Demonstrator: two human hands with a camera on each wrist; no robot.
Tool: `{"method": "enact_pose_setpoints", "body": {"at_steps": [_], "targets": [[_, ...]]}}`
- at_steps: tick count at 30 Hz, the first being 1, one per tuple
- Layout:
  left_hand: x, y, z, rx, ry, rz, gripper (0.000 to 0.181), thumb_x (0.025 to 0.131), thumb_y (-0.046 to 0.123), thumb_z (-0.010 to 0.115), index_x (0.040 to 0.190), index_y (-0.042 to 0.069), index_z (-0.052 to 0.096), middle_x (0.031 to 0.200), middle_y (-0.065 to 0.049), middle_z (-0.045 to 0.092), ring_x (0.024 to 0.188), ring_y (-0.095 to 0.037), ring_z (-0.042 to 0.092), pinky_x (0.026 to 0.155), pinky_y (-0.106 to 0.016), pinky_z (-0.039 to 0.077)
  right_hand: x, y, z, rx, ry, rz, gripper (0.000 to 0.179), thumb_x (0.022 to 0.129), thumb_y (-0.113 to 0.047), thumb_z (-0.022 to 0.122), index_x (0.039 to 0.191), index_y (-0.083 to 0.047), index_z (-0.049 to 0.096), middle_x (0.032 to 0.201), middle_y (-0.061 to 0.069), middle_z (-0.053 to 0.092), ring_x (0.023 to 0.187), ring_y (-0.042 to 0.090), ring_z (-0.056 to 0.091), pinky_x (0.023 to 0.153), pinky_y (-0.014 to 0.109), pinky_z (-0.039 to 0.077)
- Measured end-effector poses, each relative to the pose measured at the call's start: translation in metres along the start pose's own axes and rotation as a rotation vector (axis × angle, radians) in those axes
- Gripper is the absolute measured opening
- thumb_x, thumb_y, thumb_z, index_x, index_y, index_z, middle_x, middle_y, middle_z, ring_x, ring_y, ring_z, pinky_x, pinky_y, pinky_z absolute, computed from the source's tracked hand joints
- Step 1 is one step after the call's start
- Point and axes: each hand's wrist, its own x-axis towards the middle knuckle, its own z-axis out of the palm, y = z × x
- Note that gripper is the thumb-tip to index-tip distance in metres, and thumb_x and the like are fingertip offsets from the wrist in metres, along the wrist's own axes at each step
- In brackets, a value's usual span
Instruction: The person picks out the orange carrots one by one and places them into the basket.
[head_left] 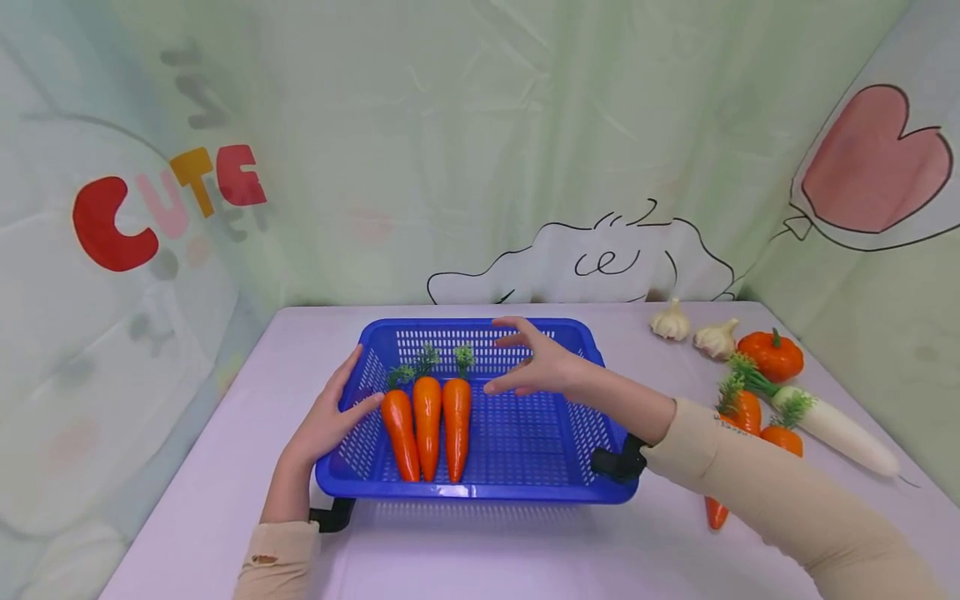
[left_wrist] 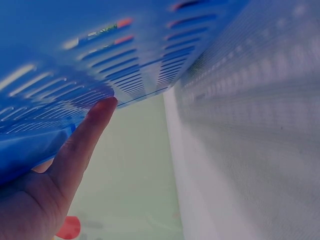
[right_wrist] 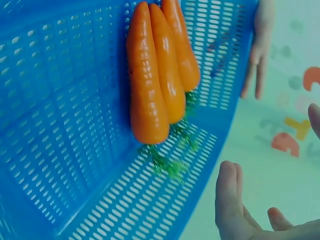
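A blue plastic basket [head_left: 517, 492] with slotted walls sits mid-table. My left hand [head_left: 330, 417] holds its left rim, thumb over the inside and fingers along the outer wall. From the left wrist view, a finger [left_wrist: 82, 142] lies straight against the slotted side. Three orange carrots [head_left: 427, 425] with green tops lie side by side in the basket's left half, tips toward me. Above the basket, right of the carrots, my right hand [head_left: 540, 362] hovers with fingers spread and nothing between them. The right wrist view shows these carrots [right_wrist: 150, 85] apart from the fingers [right_wrist: 227, 192].
On the right of the table [head_left: 525, 554] lie more carrots [head_left: 746, 411], partly hidden by my right sleeve. Beyond them are a white radish [head_left: 840, 429], an orange pumpkin [head_left: 771, 357] and two garlic bulbs [head_left: 716, 339]. A printed curtain [head_left: 412, 167] hangs behind the table.
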Motion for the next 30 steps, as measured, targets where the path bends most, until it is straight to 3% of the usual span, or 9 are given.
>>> {"method": "enact_pose_setpoints", "body": {"at_steps": [10,18,25,30], "targets": [[0.001,0.003,-0.001,0.014,-0.006,-0.004,0.078,0.088,0.035,0.058,0.148,0.026,0.01,0.152,-0.012,0.01,0.135,-0.04,0.015,0.098,-0.065,0.02,-0.025,0.006,-0.023,-0.099,0.053,-0.102,0.088,0.075,-0.018,0.076,0.143,-0.016,0.02,0.141,0.021,0.031,0.099,0.031,0.058,0.083,0.045,0.05],[-0.01,0.029,-0.001,-0.015,-0.007,-0.02,0.074,0.089,0.025,0.056,0.148,0.016,0.012,0.151,-0.017,0.011,0.134,-0.042,0.015,0.098,-0.064,0.02,-0.047,0.012,-0.034,-0.195,0.128,-0.143,0.09,0.074,-0.023,0.077,0.144,-0.017,0.019,0.14,0.021,0.032,0.101,0.032,0.055,0.078,0.045,0.05],[0.0,0.002,0.0,0.011,0.0,-0.012,0.077,0.087,0.034,0.058,0.148,0.029,0.011,0.152,-0.011,0.011,0.135,-0.04,0.016,0.097,-0.064,0.023,-0.071,0.016,-0.044,-0.244,0.207,-0.17,0.088,0.08,-0.025,0.071,0.145,-0.019,0.014,0.14,0.021,0.031,0.105,0.036,0.054,0.077,0.05,0.05],[0.002,-0.002,0.001,0.01,0.004,-0.012,0.078,0.087,0.035,0.058,0.147,0.03,0.01,0.152,-0.011,0.01,0.135,-0.04,0.016,0.097,-0.065,0.023,-0.085,0.02,-0.052,-0.24,0.276,-0.159,0.086,0.081,-0.025,0.07,0.146,-0.022,0.014,0.141,0.021,0.03,0.107,0.038,0.052,0.08,0.052,0.049]]}}
